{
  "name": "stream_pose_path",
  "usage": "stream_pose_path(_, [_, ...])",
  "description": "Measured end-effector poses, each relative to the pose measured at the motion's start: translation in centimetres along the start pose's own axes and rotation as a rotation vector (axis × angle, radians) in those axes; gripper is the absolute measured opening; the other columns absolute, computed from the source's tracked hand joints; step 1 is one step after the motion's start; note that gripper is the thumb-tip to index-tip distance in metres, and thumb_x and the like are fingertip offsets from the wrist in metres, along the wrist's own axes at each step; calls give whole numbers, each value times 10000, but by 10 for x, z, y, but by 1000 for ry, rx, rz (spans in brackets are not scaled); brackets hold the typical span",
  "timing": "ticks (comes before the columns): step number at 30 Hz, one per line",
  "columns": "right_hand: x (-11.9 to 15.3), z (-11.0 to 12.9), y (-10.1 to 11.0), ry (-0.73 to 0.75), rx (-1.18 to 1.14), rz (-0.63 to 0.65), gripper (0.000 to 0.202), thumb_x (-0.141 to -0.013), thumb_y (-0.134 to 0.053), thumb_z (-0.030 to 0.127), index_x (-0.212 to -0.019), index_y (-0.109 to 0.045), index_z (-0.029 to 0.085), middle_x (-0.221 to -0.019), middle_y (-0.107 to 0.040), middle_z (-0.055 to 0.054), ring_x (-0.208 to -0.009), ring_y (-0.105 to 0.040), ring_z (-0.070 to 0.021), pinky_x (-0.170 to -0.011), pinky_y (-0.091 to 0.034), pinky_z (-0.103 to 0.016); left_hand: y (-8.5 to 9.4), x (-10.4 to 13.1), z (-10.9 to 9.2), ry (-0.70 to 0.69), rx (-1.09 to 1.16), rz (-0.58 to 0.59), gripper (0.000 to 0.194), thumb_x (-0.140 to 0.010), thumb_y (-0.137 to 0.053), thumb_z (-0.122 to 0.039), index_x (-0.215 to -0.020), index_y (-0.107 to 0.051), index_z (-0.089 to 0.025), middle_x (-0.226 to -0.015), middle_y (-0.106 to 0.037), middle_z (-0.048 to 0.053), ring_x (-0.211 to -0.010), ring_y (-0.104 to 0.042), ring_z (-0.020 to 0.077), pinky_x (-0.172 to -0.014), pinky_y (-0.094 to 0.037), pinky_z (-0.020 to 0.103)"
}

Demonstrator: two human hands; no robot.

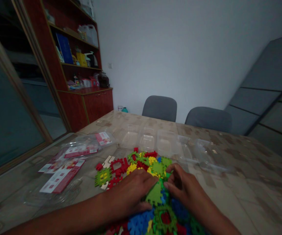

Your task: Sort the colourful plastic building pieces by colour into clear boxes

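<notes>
A heap of interlocking plastic building pieces in red, yellow, blue, green and white lies before me. My left hand (pixel 141 186) rests palm down on it, fingers stretched over a flat light-green plate (pixel 154 193) and thumb apart. On the heap's right side, my right hand (pixel 185 184) has its thumb and forefinger bent around a small green building piece (pixel 165 177), partly hidden and blurred. Near me lie a green square frame piece (pixel 165 219) and blue pieces (pixel 141 222). Red toothed pieces (pixel 117 165) and a green square piece (pixel 103 177) are at the left.
Several clear plastic boxes (pixel 147 138) stand in a row beyond the heap. Clear packaging with red and white cards (pixel 61 176) lies at the left on the patterned table (pixel 243 186). Two grey chairs (pixel 159 107) stand behind; a red-brown cabinet (pixel 98 101) is back left.
</notes>
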State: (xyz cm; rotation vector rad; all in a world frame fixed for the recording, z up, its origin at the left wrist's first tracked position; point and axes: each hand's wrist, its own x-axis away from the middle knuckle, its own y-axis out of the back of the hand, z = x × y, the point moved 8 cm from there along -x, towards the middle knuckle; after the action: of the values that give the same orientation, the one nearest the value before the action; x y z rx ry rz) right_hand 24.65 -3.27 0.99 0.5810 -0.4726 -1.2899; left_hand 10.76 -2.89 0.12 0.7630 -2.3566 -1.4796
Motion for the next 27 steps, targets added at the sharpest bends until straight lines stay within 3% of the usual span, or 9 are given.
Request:
stream_pose_path(3, [-1,0,15,27,-5,-32,245,-850,-528,286,-1076,-484,200,-696,-576,30,-641,-591,-176,-591,-413,-269,-1,-1,-4,-29,-71,16,631,-768,-811,-398,-1288,-494,-232,-1209,-612,111,-1080,-554,319,-925,-434,430])
stream_pose_path(7, [-2,-4,24,48,11,-38,250,-844,-515,332,-1052,-523,193,-697,-577,18,-654,-586,-185,-599,-407,-277,-2,1,-5,-17,-73,22,613,-780,-789,-330,-1311,-494,-251,-1206,-617,99,-1084,-564,301,-928,-442,411])
stream_pose_path(9, [-2,-5,26,55,37,-34,246,-846,-509,345,-1032,-539,187,-693,-583,12,-648,-580,-188,-600,-397,-282,5,2,-2,-10,-25,4,645,-779,-784,-331,-1344,-482,-259,-1245,-611,96,-1111,-567,288,-945,-443,396])
stream_pose_path(11, [-2,-4,28,54,64,-28,250,-846,-500,362,-1011,-554,181,-675,-576,13,-631,-566,-188,-591,-381,-283,25,3,6,-2,12,-51,651,-793,-773,-352,-1366,-475,-270,-1310,-595,88,-1164,-556,275,-978,-433,384])
stream_pose_path(16, [-2,3,30,59,102,-1,244,-834,-496,391,-940,-577,187,-664,-559,8,-623,-528,-185,-590,-355,-283,109,-1,64,185,-99,-263,609,-826,-719,-375,-1369,-497,-210,-1364,-593,99,-1208,-558,266,-1030,-405,383])
stream_pose_path(19, [-3,6,28,72,112,21,246,-840,-493,391,-936,-588,185,-690,-570,-4,-642,-531,-189,-599,-357,-285,139,-12,110,358,-252,-204,524,-825,-686,-311,-1307,-551,-154,-1313,-628,114,-1133,-607,265,-973,-445,350])
stream_pose_path(22, [-4,6,25,81,120,48,253,-848,-490,385,-950,-595,179,-677,-568,-1,-636,-544,-189,-590,-359,-280,148,-29,143,400,-296,-135,435,-781,-713,-260,-1193,-625,-147,-1180,-692,85,-1012,-655,259,-877,-490,315])
stream_pose_path(25, [-4,4,23,86,133,69,256,-852,-494,378,-956,-605,172,-671,-576,-3,-632,-559,-189,-589,-372,-276,142,-45,163,405,-316,-56,355,-775,-752,-242,-1106,-662,-151,-1080,-709,53,-950,-666,245,-838,-517,321])
stream_pose_path(27, [-3,3,25,85,145,69,252,-855,-502,369,-966,-616,173,-689,-602,-12,-645,-572,-190,-599,-389,-275,134,-54,171,397,-316,-4,286,-859,-712,-279,-1105,-652,-145,-1082,-687,61,-931,-663,229,-825,-540,363])
